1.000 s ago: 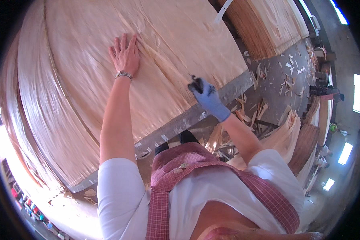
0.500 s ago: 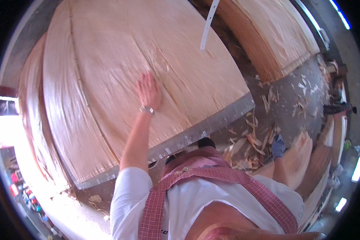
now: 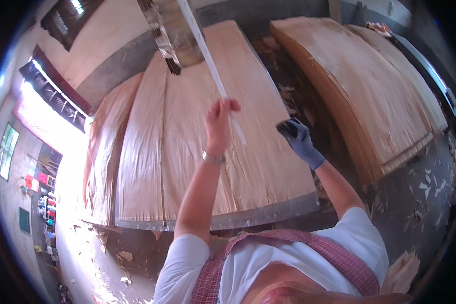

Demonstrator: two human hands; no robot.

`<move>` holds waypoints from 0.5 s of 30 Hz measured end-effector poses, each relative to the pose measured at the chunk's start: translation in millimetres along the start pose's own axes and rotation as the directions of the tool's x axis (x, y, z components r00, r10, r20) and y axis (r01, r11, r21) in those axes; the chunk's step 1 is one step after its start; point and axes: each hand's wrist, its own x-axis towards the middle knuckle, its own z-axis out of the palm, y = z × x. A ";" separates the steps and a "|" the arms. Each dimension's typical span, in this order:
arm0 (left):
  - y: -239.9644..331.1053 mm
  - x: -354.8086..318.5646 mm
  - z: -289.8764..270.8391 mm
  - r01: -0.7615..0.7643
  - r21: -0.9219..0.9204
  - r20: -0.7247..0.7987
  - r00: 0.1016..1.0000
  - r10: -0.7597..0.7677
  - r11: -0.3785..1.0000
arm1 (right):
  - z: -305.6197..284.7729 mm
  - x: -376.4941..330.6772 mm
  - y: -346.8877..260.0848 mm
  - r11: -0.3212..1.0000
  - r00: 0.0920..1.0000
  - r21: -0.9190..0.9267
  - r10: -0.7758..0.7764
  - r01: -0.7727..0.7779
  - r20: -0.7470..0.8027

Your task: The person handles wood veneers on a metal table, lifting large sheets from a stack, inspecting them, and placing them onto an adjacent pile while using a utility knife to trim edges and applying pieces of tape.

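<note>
My left hand (image 3: 219,124) is curled at the white strip (image 3: 212,68) above the wood sheets (image 3: 185,137), my right hand (image 3: 296,138) bunched near their edge; whether either grips I can't tell, and a loose hold could let the strip scratch them.

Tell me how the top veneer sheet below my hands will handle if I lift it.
The top veneer sheet will probably flop rather than stay stiff, since its surface is rippled lengthwise. It may split easily: torn scraps litter the floor. It looks apt to sag between your hands, being far broader than your left hand.
</note>
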 end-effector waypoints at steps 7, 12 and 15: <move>-52.1 -148.4 47.5 0.254 -0.047 0.122 0.961 -0.246 0.966 | -27.0 236.4 -117.1 0.541 1.000 0.841 -0.024 0.002 0.014; -104.1 -230.7 34.8 0.373 0.176 0.491 0.769 -0.410 0.911 | -73.1 341.6 -240.2 0.250 0.975 0.968 -0.209 -0.017 0.071; -137.0 -240.5 -33.5 0.018 0.403 0.743 0.578 -0.338 0.915 | -93.4 298.8 -264.0 0.436 0.981 0.900 -0.163 -0.021 0.102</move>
